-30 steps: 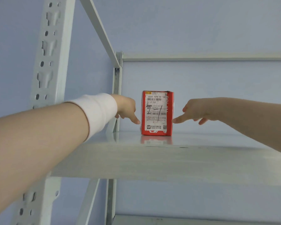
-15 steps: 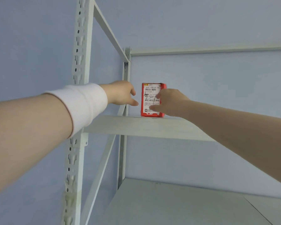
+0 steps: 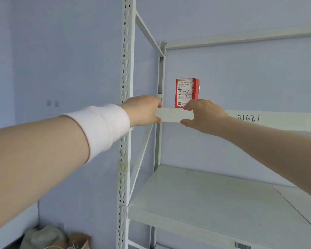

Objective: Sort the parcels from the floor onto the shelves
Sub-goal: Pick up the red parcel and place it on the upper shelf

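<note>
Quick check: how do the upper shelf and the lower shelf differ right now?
The upper shelf carries the upright red parcel; the lower shelf shows none. The left hand and right hand grip the upper shelf's front edge, not the lower shelf's. Upper shelf's edge has handwriting; lower shelf's has a barcode sticker. Both are pale metal.

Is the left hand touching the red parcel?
Apart. The head view shows bare shelf edge between the left hand and the red parcel.

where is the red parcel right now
In the head view, the red parcel stands upright on the upper shelf, near its left rear post.
</note>
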Available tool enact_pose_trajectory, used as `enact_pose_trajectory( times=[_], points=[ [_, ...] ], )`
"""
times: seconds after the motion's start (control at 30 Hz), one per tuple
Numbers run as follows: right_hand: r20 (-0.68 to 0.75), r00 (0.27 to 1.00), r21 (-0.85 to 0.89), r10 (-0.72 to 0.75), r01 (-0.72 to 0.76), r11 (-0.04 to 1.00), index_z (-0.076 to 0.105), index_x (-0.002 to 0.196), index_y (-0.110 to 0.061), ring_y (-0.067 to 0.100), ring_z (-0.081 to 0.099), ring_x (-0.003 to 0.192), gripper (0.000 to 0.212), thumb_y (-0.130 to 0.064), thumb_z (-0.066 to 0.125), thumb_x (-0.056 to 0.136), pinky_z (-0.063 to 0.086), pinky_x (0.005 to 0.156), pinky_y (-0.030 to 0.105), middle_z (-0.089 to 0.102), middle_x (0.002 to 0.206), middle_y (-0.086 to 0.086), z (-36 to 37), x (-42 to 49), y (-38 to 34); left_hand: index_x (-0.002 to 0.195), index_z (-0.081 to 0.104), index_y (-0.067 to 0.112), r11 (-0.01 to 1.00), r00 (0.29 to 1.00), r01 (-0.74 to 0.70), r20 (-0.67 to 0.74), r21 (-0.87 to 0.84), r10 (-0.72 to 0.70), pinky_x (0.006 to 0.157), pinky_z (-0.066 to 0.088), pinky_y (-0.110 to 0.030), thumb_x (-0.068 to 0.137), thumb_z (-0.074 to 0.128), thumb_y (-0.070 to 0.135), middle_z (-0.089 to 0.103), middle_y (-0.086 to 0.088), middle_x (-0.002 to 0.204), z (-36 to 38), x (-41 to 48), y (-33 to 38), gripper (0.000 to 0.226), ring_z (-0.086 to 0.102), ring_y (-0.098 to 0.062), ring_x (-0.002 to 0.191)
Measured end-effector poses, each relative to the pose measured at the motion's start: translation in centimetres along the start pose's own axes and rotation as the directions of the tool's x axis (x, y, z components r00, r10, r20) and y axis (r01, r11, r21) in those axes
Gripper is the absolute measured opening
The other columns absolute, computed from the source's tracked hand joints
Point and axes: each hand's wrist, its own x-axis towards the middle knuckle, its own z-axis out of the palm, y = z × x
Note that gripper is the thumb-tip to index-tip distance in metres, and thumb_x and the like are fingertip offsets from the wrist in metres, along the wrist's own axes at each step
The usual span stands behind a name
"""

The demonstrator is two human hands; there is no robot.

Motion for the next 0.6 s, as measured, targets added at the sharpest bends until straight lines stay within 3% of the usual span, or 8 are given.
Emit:
enact_pose_trajectory(
  times=[0.13,0.33,0.6],
  points=[
    [0.107,0.994,0.006,-0.019,0.018,1.000,0.043,0.135,-0.018,0.023,0.044,0.127,0.053,-0.038,0.058,0.089,0.036,0.102,0.037,0.048,0.136,0.003,2.2,-5.3,-2.9,0.138,0.037,0.020,0.998,0.998,-0.013,0.063,0.059,0.009,0.085,0.040,-0.032,0.093,0.051,0.035,0.047,-0.002,0.138,1.7,-6.3,-0.7,0.049,0.048,-0.025,0.121],
    [0.331,0.940,0.011,-0.087,0.088,0.996,0.039,0.137,-0.018,0.025,0.042,0.127,0.054,-0.038,0.055,0.090,0.032,0.103,0.034,0.045,0.138,0.004,5.2,-15.4,-7.2,0.129,0.043,0.014,0.994,0.967,0.049,0.245,0.095,-0.071,0.074,0.039,-0.031,0.093,0.050,0.031,0.058,-0.006,0.116,4.6,-17.6,-0.5,0.041,0.055,-0.028,0.107],
    [0.425,0.869,0.117,-0.255,0.227,0.967,0.040,0.137,-0.018,0.024,0.040,0.128,0.053,-0.039,0.054,0.091,0.033,0.103,0.035,0.046,0.136,0.005,6.9,-27.9,-12.0,0.130,0.043,0.013,0.984,0.901,0.159,0.397,0.076,-0.176,0.079,0.045,-0.034,0.092,0.051,0.031,0.058,-0.007,0.122,7.6,-32.6,3.9,0.042,0.057,-0.027,0.108]
  ],
)
